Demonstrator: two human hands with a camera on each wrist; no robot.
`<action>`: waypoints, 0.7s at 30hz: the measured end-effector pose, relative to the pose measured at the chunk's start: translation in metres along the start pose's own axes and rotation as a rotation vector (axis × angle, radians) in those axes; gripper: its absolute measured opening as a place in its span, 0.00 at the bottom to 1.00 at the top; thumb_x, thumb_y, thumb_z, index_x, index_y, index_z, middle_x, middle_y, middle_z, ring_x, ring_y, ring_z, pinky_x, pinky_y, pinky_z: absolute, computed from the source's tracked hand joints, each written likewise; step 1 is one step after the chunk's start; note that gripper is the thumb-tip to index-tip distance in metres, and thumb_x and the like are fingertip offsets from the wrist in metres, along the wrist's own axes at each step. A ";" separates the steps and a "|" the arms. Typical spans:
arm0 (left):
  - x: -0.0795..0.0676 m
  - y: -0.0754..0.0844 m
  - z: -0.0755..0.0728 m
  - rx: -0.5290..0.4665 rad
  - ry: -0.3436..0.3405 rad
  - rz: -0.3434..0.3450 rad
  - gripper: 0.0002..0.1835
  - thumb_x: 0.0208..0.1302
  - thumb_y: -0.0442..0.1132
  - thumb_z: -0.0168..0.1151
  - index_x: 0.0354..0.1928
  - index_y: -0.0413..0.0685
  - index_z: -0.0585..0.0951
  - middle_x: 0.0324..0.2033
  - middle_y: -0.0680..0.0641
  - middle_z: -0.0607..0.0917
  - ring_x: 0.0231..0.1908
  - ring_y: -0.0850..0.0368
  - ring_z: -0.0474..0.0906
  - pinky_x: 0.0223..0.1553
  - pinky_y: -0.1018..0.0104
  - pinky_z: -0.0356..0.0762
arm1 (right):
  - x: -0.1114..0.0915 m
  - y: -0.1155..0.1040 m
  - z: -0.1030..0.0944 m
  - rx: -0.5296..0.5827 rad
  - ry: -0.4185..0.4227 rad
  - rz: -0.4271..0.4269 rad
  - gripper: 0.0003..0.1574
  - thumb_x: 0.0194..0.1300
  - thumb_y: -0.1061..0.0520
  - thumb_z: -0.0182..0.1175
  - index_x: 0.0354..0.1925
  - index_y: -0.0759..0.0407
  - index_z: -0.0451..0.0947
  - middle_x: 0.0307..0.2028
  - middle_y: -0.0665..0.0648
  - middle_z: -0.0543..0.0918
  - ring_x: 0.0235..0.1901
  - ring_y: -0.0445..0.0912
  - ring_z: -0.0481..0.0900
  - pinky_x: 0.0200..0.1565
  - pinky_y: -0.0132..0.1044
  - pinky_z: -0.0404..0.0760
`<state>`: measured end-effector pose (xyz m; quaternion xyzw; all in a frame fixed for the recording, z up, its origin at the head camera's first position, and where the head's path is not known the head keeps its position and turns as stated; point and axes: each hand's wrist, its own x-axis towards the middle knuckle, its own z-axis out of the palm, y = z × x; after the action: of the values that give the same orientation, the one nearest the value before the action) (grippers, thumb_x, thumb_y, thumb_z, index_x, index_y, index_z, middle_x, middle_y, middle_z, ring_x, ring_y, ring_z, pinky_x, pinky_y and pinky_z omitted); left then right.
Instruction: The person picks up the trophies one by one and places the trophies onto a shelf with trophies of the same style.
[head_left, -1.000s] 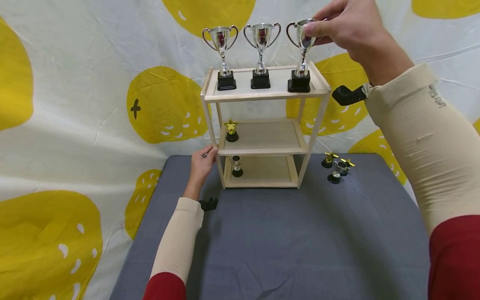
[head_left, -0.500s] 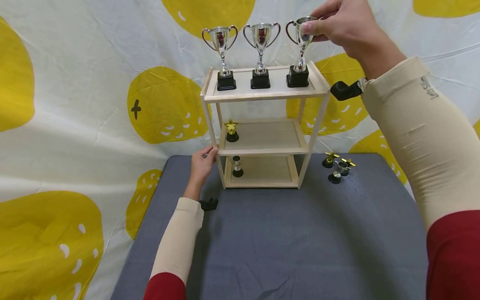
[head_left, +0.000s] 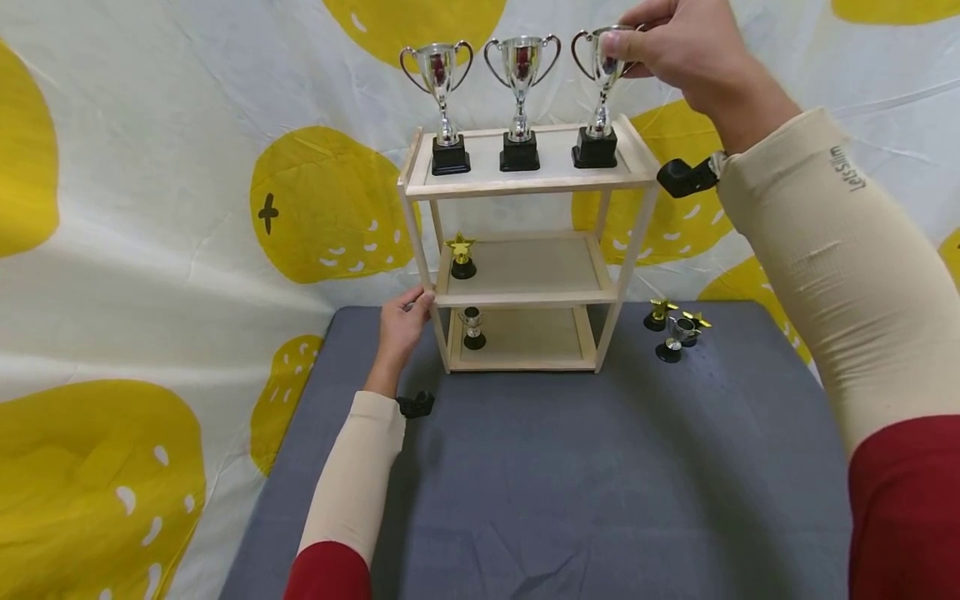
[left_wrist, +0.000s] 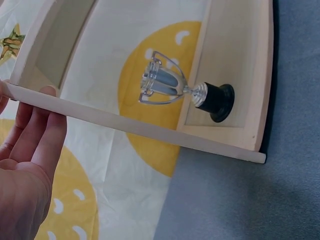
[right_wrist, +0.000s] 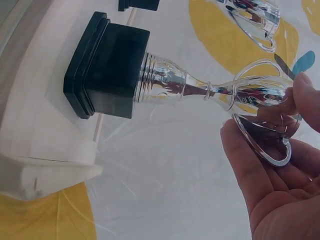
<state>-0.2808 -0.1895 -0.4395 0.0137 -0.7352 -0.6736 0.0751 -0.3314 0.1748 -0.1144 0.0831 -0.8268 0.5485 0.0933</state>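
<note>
My right hand [head_left: 686, 54] pinches the cup of a silver two-handled trophy [head_left: 597, 133] by its rim and right handle. The trophy stands upright, its square black base [right_wrist: 117, 70] over the right end of the top board of a small wooden shelf rack [head_left: 517, 297]. Two matching trophies, one at the left [head_left: 448, 137] and one in the middle [head_left: 520, 133], stand in line with it. My left hand [head_left: 400, 329] grips the rack's left front post [left_wrist: 135, 127] at middle-board height, thumb on one side and fingers on the other.
A gold star trophy [head_left: 462, 257] stands at the middle board's left end. Below it, a small silver cup [head_left: 473, 329] stands on the bottom board. On the grey table [head_left: 555, 467] at right, another small silver cup [head_left: 675, 337] and two gold star trophies [head_left: 657, 314] stand close together.
The right trophy has shifted slightly back and left on the top board, into line with the other two, my right hand moving with it. My left hand stays on the post.
</note>
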 end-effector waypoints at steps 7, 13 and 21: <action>0.003 0.000 0.002 0.000 -0.014 -0.005 0.23 0.77 0.40 0.61 0.69 0.40 0.78 0.69 0.34 0.77 0.65 0.39 0.79 0.66 0.54 0.81 | -0.002 0.004 -0.004 0.016 -0.008 -0.013 0.30 0.68 0.46 0.69 0.65 0.53 0.79 0.42 0.40 0.83 0.43 0.37 0.82 0.71 0.32 0.78; 0.003 0.001 0.004 0.003 -0.029 -0.015 0.23 0.77 0.42 0.61 0.69 0.41 0.78 0.69 0.35 0.77 0.65 0.39 0.79 0.67 0.53 0.81 | -0.005 0.012 -0.012 0.178 -0.017 -0.045 0.24 0.71 0.49 0.66 0.62 0.53 0.82 0.44 0.45 0.84 0.45 0.41 0.79 0.75 0.37 0.75; 0.003 0.001 0.003 -0.012 -0.033 -0.011 0.23 0.77 0.42 0.61 0.69 0.40 0.78 0.69 0.35 0.77 0.65 0.39 0.79 0.67 0.55 0.81 | -0.015 0.025 -0.028 0.265 -0.007 -0.024 0.19 0.71 0.49 0.66 0.55 0.56 0.86 0.44 0.50 0.84 0.45 0.43 0.82 0.62 0.28 0.85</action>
<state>-0.2836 -0.1867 -0.4388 0.0062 -0.7321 -0.6785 0.0595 -0.3208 0.2109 -0.1298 0.1065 -0.7464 0.6514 0.0850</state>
